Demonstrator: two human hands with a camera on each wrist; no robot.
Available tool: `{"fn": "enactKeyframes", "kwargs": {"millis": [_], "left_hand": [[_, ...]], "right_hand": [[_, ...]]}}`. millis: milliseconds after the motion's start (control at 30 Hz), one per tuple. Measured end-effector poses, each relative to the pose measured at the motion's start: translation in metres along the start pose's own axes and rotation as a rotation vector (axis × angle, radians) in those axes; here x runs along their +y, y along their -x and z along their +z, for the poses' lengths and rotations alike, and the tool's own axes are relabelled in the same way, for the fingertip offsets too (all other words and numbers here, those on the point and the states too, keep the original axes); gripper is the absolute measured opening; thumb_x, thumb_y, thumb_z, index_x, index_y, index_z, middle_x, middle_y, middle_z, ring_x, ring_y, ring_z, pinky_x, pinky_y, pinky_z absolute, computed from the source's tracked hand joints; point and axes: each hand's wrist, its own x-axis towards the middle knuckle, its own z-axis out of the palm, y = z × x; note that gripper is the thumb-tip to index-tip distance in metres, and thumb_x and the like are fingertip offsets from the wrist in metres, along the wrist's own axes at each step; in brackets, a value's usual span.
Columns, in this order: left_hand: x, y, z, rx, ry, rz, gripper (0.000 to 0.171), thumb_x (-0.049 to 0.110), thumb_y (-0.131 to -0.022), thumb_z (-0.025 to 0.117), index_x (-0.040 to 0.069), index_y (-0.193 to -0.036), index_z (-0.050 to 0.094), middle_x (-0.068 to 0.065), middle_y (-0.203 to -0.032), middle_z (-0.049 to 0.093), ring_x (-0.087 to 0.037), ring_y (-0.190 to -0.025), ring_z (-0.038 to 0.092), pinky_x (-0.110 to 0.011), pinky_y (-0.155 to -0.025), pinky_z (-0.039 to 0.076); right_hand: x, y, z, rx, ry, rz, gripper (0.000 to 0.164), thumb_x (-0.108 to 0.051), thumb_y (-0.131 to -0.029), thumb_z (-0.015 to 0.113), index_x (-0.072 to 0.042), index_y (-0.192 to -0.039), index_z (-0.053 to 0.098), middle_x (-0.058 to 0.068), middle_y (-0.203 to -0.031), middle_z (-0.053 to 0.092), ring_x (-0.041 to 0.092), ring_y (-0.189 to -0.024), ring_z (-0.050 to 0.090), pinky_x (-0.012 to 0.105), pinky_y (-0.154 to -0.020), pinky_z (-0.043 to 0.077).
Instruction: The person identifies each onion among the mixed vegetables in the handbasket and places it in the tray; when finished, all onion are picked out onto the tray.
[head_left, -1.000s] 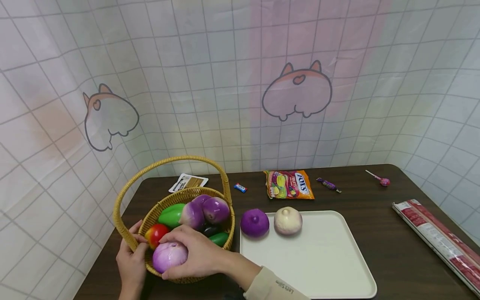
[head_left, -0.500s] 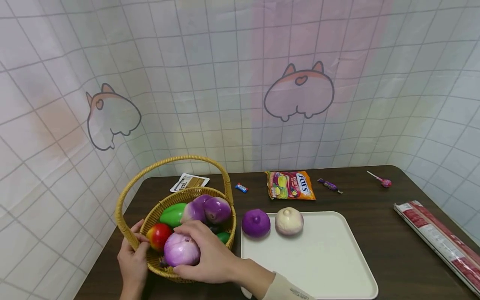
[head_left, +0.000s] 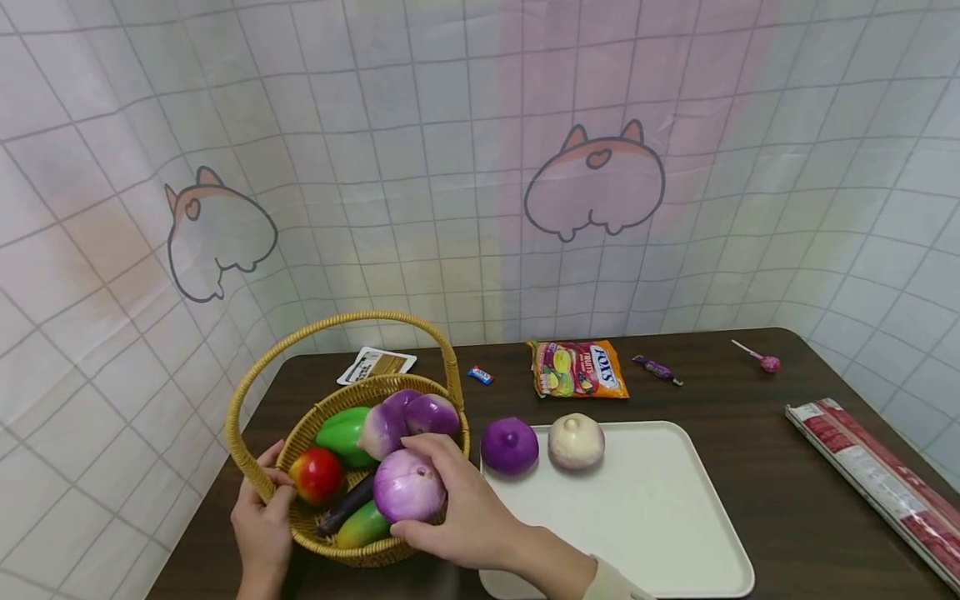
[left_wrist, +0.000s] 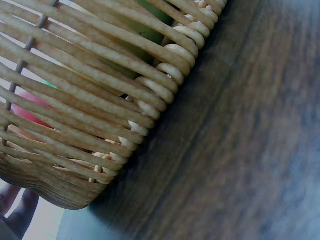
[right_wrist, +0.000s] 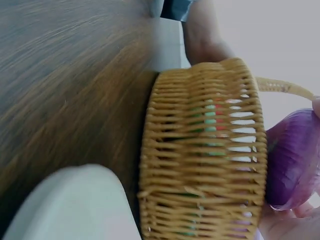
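My right hand grips a purple onion, fingers over its far side and thumb at its near side. The onion is over the right part of the wicker basket; in the right wrist view the onion shows above the rim of the basket. My left hand holds the basket's left rim at the foot of its handle. Inside lie a red and yellow fruit, a green vegetable, a dark eggplant, a green-yellow mango-like piece and rounded purple-white pieces.
Right of the basket lies a white tray; a dark purple onion and a white one sit at its back left. Behind are a candy bag, small wrapped candies and a lollipop. A long red-white package lies at right.
My right hand has moved the purple onion rightward from the basket's front left, uncovering the dark eggplant and the green-yellow piece. My left hand stays at the basket's rim.
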Motion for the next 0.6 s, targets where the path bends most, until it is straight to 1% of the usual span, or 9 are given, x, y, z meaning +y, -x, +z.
{"fn": "enactKeyframes", "kwargs": {"millis": [100,133,233,367,467,533,600], "left_hand": [[0.001,0.000,0.001,-0.003,0.008,0.004,0.005,-0.012,-0.084,0.052,-0.010,-0.085,0.057,-0.011,-0.131,0.061,-0.003,-0.115,0.052,-0.008,-0.087,0.038],[0.001,0.001,0.002,-0.003,0.011,0.004,0.005,-0.012,-0.084,0.052,-0.010,-0.085,0.056,-0.011,-0.131,0.061,-0.004,-0.115,0.052,-0.008,-0.087,0.038],[0.002,0.001,0.003,-0.002,0.009,0.003,0.005,-0.012,-0.084,0.052,-0.010,-0.084,0.057,-0.011,-0.130,0.061,-0.004,-0.114,0.052,-0.008,-0.087,0.038],[0.003,0.001,0.003,-0.002,-0.005,-0.002,0.006,-0.012,-0.084,0.053,-0.008,-0.083,0.057,-0.010,-0.130,0.061,-0.003,-0.114,0.052,-0.007,-0.086,0.038],[0.003,0.001,0.002,-0.002,-0.002,-0.012,0.005,-0.013,-0.083,0.053,-0.009,-0.084,0.057,-0.010,-0.130,0.061,-0.003,-0.114,0.052,-0.008,-0.087,0.038],[0.003,0.001,0.002,0.002,0.007,-0.026,0.005,-0.013,-0.083,0.054,-0.010,-0.086,0.056,-0.009,-0.130,0.061,-0.003,-0.113,0.052,-0.008,-0.086,0.038],[0.003,0.001,0.002,0.003,0.011,-0.038,0.005,-0.012,-0.083,0.054,-0.011,-0.087,0.055,-0.008,-0.130,0.061,-0.003,-0.113,0.052,-0.008,-0.086,0.038]], "right_hand": [[-0.002,0.005,-0.010,0.008,-0.022,0.032,0.079,-0.028,-0.078,0.079,-0.021,-0.144,0.037,0.001,-0.143,0.043,0.012,-0.124,0.048,0.033,-0.098,0.046],[-0.002,0.007,-0.014,0.015,-0.016,0.029,0.078,-0.028,-0.079,0.079,-0.021,-0.144,0.036,0.001,-0.143,0.043,0.013,-0.124,0.048,0.034,-0.099,0.046],[-0.002,0.013,-0.023,0.023,-0.035,0.065,0.079,-0.028,-0.078,0.080,-0.026,-0.143,0.036,-0.001,-0.143,0.043,0.013,-0.126,0.046,0.034,-0.101,0.044],[-0.001,0.021,-0.034,0.039,-0.070,0.091,0.073,-0.026,-0.079,0.080,-0.025,-0.141,0.040,-0.002,-0.139,0.045,0.014,-0.123,0.049,0.032,-0.098,0.046],[-0.001,0.026,-0.040,0.047,-0.097,0.084,0.067,-0.023,-0.080,0.080,-0.021,-0.137,0.046,-0.003,-0.136,0.046,0.016,-0.120,0.051,0.031,-0.093,0.050],[0.000,0.028,-0.042,0.047,-0.097,0.079,0.064,-0.023,-0.080,0.080,-0.019,-0.135,0.048,-0.003,-0.135,0.046,0.017,-0.119,0.051,0.030,-0.091,0.050],[0.001,0.029,-0.044,0.038,-0.086,0.092,0.064,-0.023,-0.079,0.080,-0.021,-0.134,0.048,-0.005,-0.136,0.044,0.017,-0.120,0.050,0.030,-0.092,0.050]]}}
